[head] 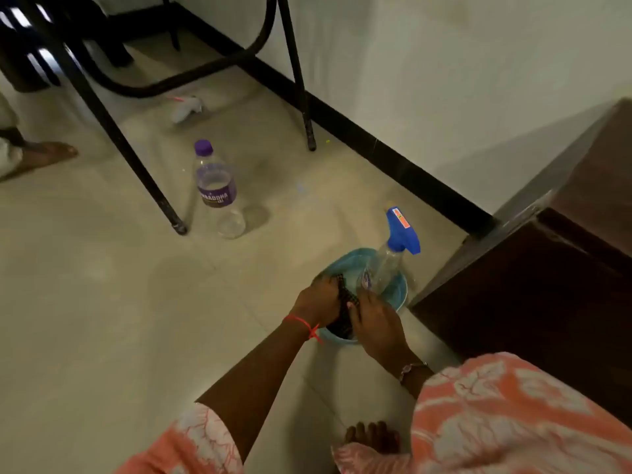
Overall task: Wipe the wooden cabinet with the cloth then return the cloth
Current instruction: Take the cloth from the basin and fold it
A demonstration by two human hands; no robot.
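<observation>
A dark checked cloth (346, 304) is bunched between my two hands, over a light blue bowl (398, 292) on the floor. My left hand (316, 299) grips the cloth from the left and my right hand (378, 325) grips it from the right. Most of the cloth is hidden by my fingers. The dark wooden cabinet (547, 285) stands just right of the bowl, against the wall.
A spray bottle with a blue trigger head (393, 254) leans in the bowl. A plastic bottle with a purple cap (217, 189) stands on the tiled floor by black metal table legs (136, 159). Another person's foot (48, 155) shows at the left edge. My own foot (372, 436) is below.
</observation>
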